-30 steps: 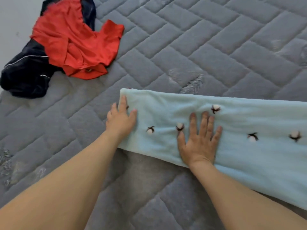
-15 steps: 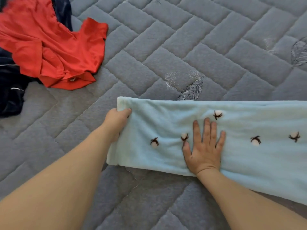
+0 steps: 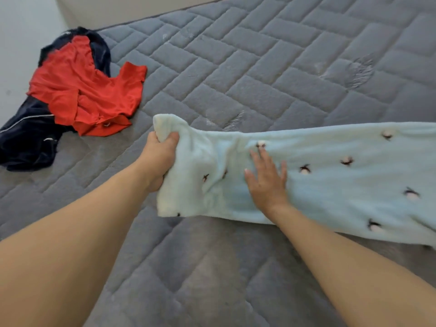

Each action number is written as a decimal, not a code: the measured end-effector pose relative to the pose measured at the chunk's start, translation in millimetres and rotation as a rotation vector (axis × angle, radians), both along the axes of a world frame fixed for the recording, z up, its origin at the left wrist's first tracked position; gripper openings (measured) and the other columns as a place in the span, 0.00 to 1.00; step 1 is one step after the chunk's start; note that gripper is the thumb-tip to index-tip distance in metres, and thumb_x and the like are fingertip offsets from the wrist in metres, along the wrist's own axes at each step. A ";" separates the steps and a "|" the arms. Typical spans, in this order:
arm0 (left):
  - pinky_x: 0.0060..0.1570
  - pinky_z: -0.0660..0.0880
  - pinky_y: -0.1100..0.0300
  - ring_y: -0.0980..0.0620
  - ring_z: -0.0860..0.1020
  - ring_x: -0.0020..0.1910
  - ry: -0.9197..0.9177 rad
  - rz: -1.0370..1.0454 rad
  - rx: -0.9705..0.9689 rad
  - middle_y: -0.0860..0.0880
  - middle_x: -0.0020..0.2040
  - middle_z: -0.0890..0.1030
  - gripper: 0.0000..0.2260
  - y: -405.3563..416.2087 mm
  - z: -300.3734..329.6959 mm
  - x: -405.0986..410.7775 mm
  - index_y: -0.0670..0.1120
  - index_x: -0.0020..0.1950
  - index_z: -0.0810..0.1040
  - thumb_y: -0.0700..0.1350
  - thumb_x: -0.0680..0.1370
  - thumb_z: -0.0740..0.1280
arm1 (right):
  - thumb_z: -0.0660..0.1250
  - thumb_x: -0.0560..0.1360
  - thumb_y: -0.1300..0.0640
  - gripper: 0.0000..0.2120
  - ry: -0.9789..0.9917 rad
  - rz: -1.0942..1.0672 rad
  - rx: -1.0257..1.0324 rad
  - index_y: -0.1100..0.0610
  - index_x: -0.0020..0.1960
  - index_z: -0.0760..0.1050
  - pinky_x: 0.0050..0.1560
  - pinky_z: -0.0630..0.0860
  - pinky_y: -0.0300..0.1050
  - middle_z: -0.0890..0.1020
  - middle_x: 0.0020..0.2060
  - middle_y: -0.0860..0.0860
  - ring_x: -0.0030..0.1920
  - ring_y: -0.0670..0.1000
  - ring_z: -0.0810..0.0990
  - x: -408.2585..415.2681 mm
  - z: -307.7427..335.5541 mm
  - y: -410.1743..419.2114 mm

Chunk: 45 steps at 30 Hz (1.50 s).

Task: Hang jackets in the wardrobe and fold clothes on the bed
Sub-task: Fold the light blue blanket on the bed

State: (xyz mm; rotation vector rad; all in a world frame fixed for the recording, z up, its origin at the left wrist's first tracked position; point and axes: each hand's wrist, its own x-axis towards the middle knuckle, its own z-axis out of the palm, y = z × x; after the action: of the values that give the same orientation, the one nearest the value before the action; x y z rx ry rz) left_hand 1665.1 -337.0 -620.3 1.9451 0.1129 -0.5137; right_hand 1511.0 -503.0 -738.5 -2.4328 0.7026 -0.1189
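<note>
Since a second ago, lifted off the bed [image 3: 259,74]: the left end of the pale blue fleece garment [image 3: 330,182], then flat under both palms, now bunched and raised. Left hand [image 3: 158,156] curled round that end, thumb over the top edge, fabric rucked into creases just to its right. Right hand [image 3: 266,180] open, fingers straight and spread, pressing the middle of the garment down onto the grey quilted bed. Rest of the garment stretched away to the right of the right hand, past the frame edge, dotted with small dark-and-white motifs.

Likely mid-fold, left end about to be carried over toward the right hand.

Risks, as judgement only: fleece soft and limp, so a one-point grip could let the near corner droop and the fold land crooked. Pressing hand seated close to the creases, so those could get trapped under the folded layer. Too hard a pull could drag the whole strip from under the palm.

Up and to the left of the left hand, well apart: red shirt [image 3: 87,95] heaped on a navy jacket [image 3: 28,140], both unfolded.
</note>
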 end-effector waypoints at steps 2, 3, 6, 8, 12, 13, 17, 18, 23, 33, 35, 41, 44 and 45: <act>0.26 0.76 0.63 0.53 0.79 0.45 0.026 0.009 -0.017 0.52 0.51 0.77 0.12 -35.9 13.2 -23.4 0.53 0.60 0.65 0.54 0.80 0.63 | 0.52 0.77 0.46 0.28 -0.237 -0.269 -0.113 0.55 0.73 0.68 0.72 0.48 0.57 0.67 0.74 0.56 0.73 0.54 0.65 -40.0 19.5 -48.3; 0.29 0.77 0.61 0.51 0.79 0.46 0.031 0.007 -0.025 0.51 0.52 0.76 0.13 -56.9 19.2 -35.0 0.52 0.60 0.65 0.54 0.80 0.63 | 0.54 0.77 0.47 0.27 -0.246 -0.360 -0.224 0.55 0.72 0.69 0.72 0.49 0.57 0.68 0.73 0.58 0.72 0.56 0.66 -65.3 25.0 -77.6; 0.35 0.76 0.56 0.48 0.78 0.46 0.018 -0.040 -0.022 0.48 0.53 0.76 0.14 -134.5 32.9 -73.5 0.50 0.62 0.64 0.54 0.81 0.63 | 0.50 0.79 0.40 0.31 0.330 -0.310 -0.184 0.49 0.80 0.50 0.74 0.42 0.62 0.48 0.79 0.56 0.78 0.59 0.48 -152.6 15.0 -169.7; 0.35 0.75 0.56 0.48 0.77 0.46 0.011 -0.097 -0.007 0.48 0.51 0.75 0.14 -191.9 38.9 -107.5 0.51 0.61 0.63 0.54 0.81 0.63 | 0.49 0.80 0.36 0.34 0.604 -0.131 0.039 0.46 0.80 0.41 0.76 0.39 0.59 0.37 0.79 0.52 0.78 0.56 0.39 -193.1 7.0 -208.0; 0.39 0.77 0.55 0.47 0.77 0.47 0.068 -0.226 0.020 0.48 0.50 0.75 0.13 -300.9 36.4 -188.1 0.50 0.60 0.64 0.54 0.81 0.63 | 0.57 0.83 0.52 0.15 -0.009 -0.437 0.811 0.56 0.66 0.74 0.59 0.70 0.44 0.72 0.69 0.59 0.69 0.57 0.70 -216.9 43.9 -248.6; 0.37 0.77 0.55 0.46 0.78 0.47 0.098 -0.264 0.030 0.48 0.50 0.75 0.14 -326.4 35.4 -207.3 0.50 0.61 0.64 0.53 0.80 0.63 | 0.57 0.83 0.54 0.11 -0.141 -0.527 0.883 0.53 0.56 0.77 0.52 0.72 0.43 0.77 0.63 0.58 0.62 0.56 0.76 -228.8 55.6 -262.5; 0.33 0.77 0.54 0.44 0.78 0.47 0.143 -0.370 0.078 0.45 0.53 0.74 0.15 -432.1 34.5 -278.1 0.50 0.63 0.63 0.51 0.79 0.61 | 0.55 0.83 0.54 0.13 -0.288 -0.882 1.053 0.57 0.55 0.77 0.43 0.71 0.42 0.80 0.56 0.53 0.51 0.50 0.78 -320.3 74.1 -339.0; 0.33 0.77 0.54 0.44 0.78 0.47 0.124 -0.388 0.085 0.46 0.53 0.74 0.16 -458.9 33.0 -295.4 0.49 0.64 0.63 0.50 0.79 0.61 | 0.54 0.83 0.52 0.15 -0.290 -0.975 1.089 0.59 0.59 0.76 0.44 0.71 0.43 0.80 0.55 0.53 0.48 0.50 0.78 -345.7 74.1 -358.8; 0.36 0.80 0.51 0.47 0.77 0.41 0.116 -0.510 0.054 0.47 0.47 0.73 0.17 -577.5 22.3 -390.3 0.47 0.65 0.63 0.49 0.80 0.63 | 0.46 0.83 0.40 0.28 -0.380 -1.144 1.233 0.58 0.63 0.76 0.64 0.71 0.53 0.83 0.54 0.55 0.53 0.56 0.80 -421.8 70.2 -417.1; 0.62 0.72 0.48 0.38 0.75 0.60 -0.257 -0.697 0.660 0.40 0.61 0.77 0.17 -515.4 -35.9 -331.1 0.45 0.62 0.76 0.53 0.79 0.60 | 0.71 0.75 0.57 0.16 -0.609 -1.320 1.314 0.46 0.59 0.71 0.53 0.80 0.52 0.80 0.56 0.50 0.52 0.50 0.80 -368.2 53.0 -391.4; 0.68 0.65 0.47 0.37 0.68 0.67 -0.238 -0.492 0.829 0.39 0.69 0.69 0.23 -460.9 -41.9 -294.4 0.47 0.71 0.69 0.55 0.78 0.61 | 0.65 0.75 0.62 0.14 -0.528 -1.427 1.253 0.51 0.59 0.74 0.55 0.79 0.56 0.81 0.55 0.53 0.52 0.55 0.80 -355.7 47.9 -393.8; 0.65 0.67 0.39 0.36 0.66 0.68 0.184 -0.071 0.570 0.41 0.71 0.64 0.40 -360.6 -62.8 -265.4 0.47 0.75 0.55 0.56 0.71 0.74 | 0.71 0.66 0.40 0.44 -0.079 -1.752 1.172 0.51 0.75 0.54 0.61 0.73 0.61 0.64 0.68 0.57 0.61 0.62 0.71 -315.1 39.5 -348.1; 0.59 0.74 0.44 0.38 0.76 0.59 0.307 -0.096 0.399 0.42 0.64 0.75 0.35 -351.3 -63.8 -267.1 0.38 0.71 0.66 0.49 0.71 0.76 | 0.79 0.58 0.38 0.49 -0.231 -1.752 1.469 0.53 0.71 0.60 0.58 0.76 0.62 0.71 0.62 0.57 0.56 0.61 0.76 -283.1 40.2 -284.1; 0.55 0.77 0.46 0.39 0.78 0.55 0.340 -0.126 0.388 0.41 0.60 0.78 0.30 -348.1 -61.2 -265.9 0.37 0.68 0.70 0.47 0.72 0.76 | 0.80 0.57 0.39 0.49 -0.258 -1.693 1.525 0.54 0.70 0.63 0.58 0.77 0.61 0.73 0.60 0.56 0.55 0.61 0.77 -273.8 39.2 -264.1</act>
State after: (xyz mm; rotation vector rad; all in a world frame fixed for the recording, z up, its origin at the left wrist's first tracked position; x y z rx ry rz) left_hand 1399.2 -685.1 -681.5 2.2326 0.3282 -0.9626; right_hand 1237.2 -767.0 -699.3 -0.0301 1.6233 -0.3443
